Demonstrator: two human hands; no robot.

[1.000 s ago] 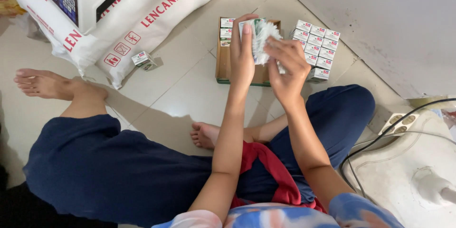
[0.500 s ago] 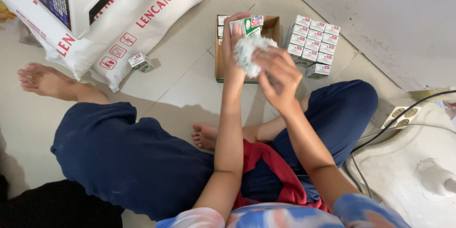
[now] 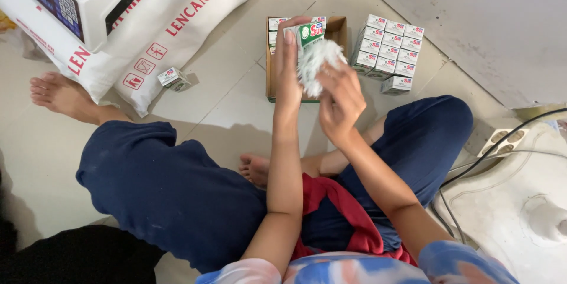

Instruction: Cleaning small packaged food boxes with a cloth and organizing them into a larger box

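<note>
Crumpled clear wrap (image 3: 319, 62) now off green-white box (image 3: 309, 33)

Green/white pack (image 3: 309, 33) held up in left hand (image 3: 289, 77), w/ crumpled clear wrap (image 3: 316, 65) just under it, right hand (image 3: 341, 104) on the wrap. Behind: open brown carton (image 3: 336, 27) on the floor, few small boxes (image 3: 273, 30) in its left end. Right of it, stack of white boxes (image 3: 387, 50) w/ red/blue labels. Lone box (image 3: 174, 78) against white sack (image 3: 147, 41), red print. Scale (image 3: 77, 0) top left, dark panel.
</note>
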